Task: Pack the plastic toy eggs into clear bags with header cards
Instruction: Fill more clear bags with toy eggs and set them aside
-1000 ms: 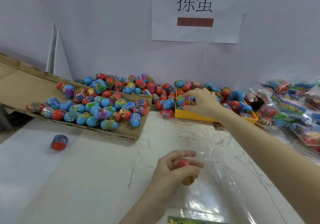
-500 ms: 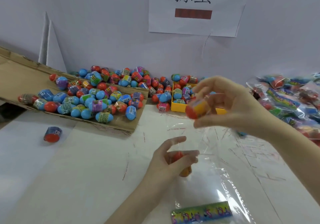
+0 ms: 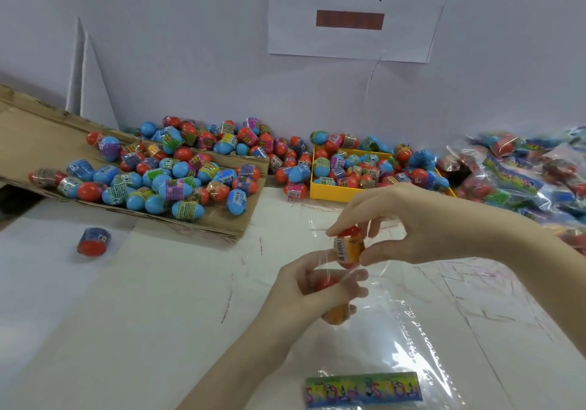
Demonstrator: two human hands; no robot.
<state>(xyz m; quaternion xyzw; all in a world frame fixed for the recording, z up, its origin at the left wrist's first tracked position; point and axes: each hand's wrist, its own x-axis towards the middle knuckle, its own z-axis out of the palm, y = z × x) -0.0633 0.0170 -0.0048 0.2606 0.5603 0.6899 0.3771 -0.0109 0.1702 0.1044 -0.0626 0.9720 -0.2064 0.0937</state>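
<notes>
- Right hand (image 3: 409,222) pinches a red-and-yellow plastic toy egg with a barcode label (image 3: 348,246) between thumb and fingers, right at the mouth of the clear crinkly plastic bag (image 3: 412,321).
- Left hand (image 3: 312,289) is curled round the bag's opening, gripping another red-and-orange egg (image 3: 333,302) through the film.
- The bag lies mid-table toward the near edge, and its colourful printed header card (image 3: 363,389) sits at the near end.
- A big heap of blue and red eggs (image 3: 165,172) sits on a brown cardboard sheet (image 3: 28,137) at the far left of the white table (image 3: 126,314).
- A yellow plastic tray (image 3: 326,192) of eggs stands at the far edge.
- Finished packed bags (image 3: 520,175) are piled at the far right.
- One loose red egg with a dark wrapper (image 3: 93,241) lies alone near the left edge.
</notes>
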